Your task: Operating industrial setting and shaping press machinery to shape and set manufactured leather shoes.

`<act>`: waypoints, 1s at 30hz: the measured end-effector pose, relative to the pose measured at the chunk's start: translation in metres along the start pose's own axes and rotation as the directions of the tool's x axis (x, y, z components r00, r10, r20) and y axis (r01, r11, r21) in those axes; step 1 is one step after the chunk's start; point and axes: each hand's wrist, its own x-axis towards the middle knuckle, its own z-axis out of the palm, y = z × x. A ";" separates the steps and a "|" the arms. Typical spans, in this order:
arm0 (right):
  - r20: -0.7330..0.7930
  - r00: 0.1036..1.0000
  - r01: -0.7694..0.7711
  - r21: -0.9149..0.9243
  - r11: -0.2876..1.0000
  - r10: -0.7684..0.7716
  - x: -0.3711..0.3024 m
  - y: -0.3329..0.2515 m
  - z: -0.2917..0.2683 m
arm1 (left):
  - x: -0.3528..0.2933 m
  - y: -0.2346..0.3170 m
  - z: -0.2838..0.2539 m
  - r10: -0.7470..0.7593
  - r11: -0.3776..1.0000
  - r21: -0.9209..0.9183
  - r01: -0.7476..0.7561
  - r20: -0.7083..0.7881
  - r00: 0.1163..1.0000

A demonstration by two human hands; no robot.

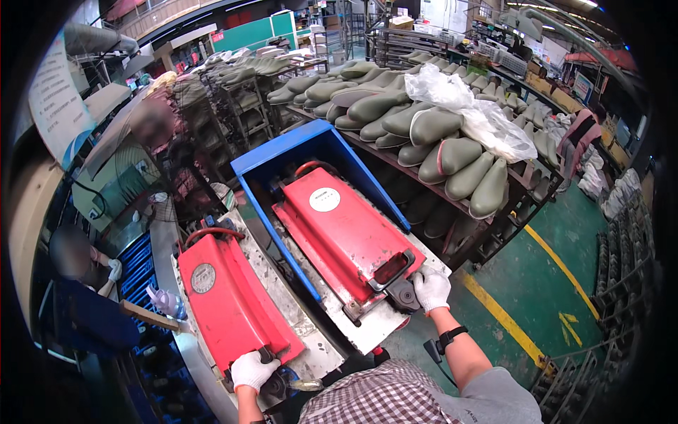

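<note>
Two red machine covers lie side by side before me, each on a pale, worn metal bed. My left hand (254, 371), in a white glove, is closed on a black knob (265, 353) at the near end of the left red cover (226, 300). The near right corner of the right red cover (339, 226) is where my gloved right hand (432, 288) sits, its fingers curled by a black latch (404, 293); what they grip is partly hidden. A black handle (390, 271) stands at that cover's near end. Around its far part stands a blue metal housing (282, 150).
Racks of olive-grey shoes (487, 184) stand beyond the blue housing, partly under clear plastic film (487, 116). At left, a co-worker's gloved hand (114, 270) is near a blue roller conveyor (138, 265) and a bottle (167, 302). Another person (583, 138) is far right.
</note>
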 end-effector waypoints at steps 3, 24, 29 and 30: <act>0.017 1.000 0.002 0.013 1.000 -0.002 0.001 -0.006 0.000 | -0.003 -0.001 -0.001 -0.005 1.000 -0.018 0.004 -0.021 1.000; -0.089 0.993 0.079 0.001 0.997 -0.079 -0.002 0.014 0.021 | -0.003 -0.008 -0.002 0.060 0.997 0.045 -0.060 0.002 0.998; -0.093 0.995 0.049 0.023 0.999 -0.047 -0.003 0.015 0.016 | 0.000 -0.006 -0.003 0.078 0.994 0.070 -0.078 0.002 0.997; -0.091 0.994 0.065 0.023 0.998 -0.063 -0.001 0.012 0.018 | 0.000 -0.008 -0.002 0.069 0.995 0.069 -0.069 -0.004 0.998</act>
